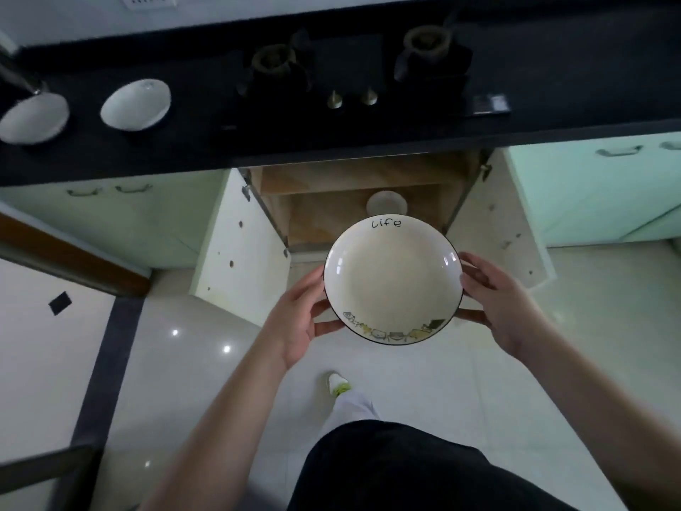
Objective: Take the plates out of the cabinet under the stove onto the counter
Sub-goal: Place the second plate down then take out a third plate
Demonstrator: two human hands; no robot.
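I hold a white deep plate [392, 280] with a dark rim, the word "Life" and small drawings, level in front of the open cabinet [328, 215] under the stove. My left hand [300, 320] grips its left edge and my right hand [495, 302] grips its right edge. Another white dish [386, 203] sits inside the cabinet, behind the plate. Two white dishes lie on the black counter [110, 153] at the left: one bowl [136, 104] and one more [34, 118] at the frame's edge.
The black stove [353, 68] with two burners and two knobs sits above the cabinet. Both white cabinet doors [243, 248] stand open to either side. Mint green cabinets flank them. My leg and shoe [338, 383] are on the glossy tiled floor.
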